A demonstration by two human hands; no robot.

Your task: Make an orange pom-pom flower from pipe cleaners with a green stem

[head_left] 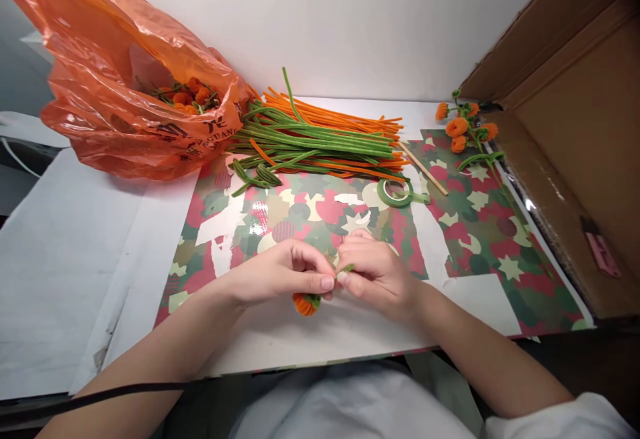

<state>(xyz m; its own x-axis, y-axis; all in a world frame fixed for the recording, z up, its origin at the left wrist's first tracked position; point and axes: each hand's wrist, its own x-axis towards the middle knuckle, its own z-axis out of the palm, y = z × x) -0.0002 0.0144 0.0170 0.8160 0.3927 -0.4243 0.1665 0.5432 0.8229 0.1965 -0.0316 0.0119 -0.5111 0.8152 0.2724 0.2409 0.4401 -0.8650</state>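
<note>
Our left hand (pixel 283 272) and right hand (pixel 381 276) met fingertip to fingertip over the near middle of the camouflage-patterned paper mat (pixel 465 225), both closed narrowly on one small piece. The left thumb and forefinger pinched the small orange fuzzy pipe-cleaner ball (pixel 305 304), which hung just below them with a bit of green wound at its top. The right fingertips nipped the short green fuzzy stem (pixel 346 269) that stuck out between the two hands. At the far side of the mat lay a long bundle of green and orange pipe cleaners (pixel 325 139), its left end touching a crumpled orange plastic bag (pixel 115 79) with more orange balls inside. Just right of the bundle sat a flat roll of green tape (pixel 395 193) and a thin wooden stick (pixel 424 169). Farther right, beside the brown cardboard box wall (pixel 580 132), rested a green sprig of orange balls (pixel 465 129). White paper sheets (pixel 65 259) covered the left of the table.
</note>
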